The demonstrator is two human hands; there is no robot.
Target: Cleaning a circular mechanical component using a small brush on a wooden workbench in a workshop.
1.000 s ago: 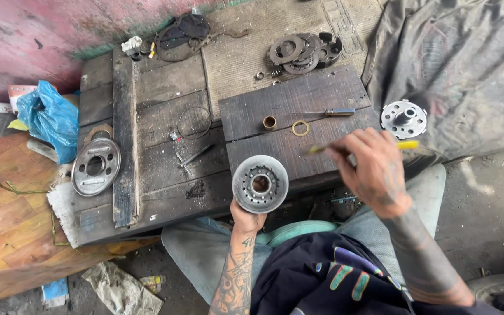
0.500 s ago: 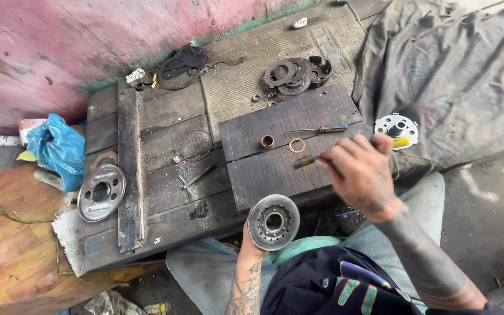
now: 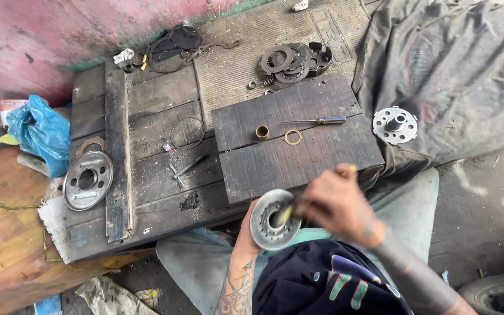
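Left hand (image 3: 251, 224) raised under metal disc (image 3: 270, 220), grip closed on it, right hand (image 3: 333, 204) grip clasping yellow-handled tool (image 3: 286, 214)

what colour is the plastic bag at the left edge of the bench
Bright blue. The plastic bag shows best in the head view, crumpled at the left of the wooden bench.
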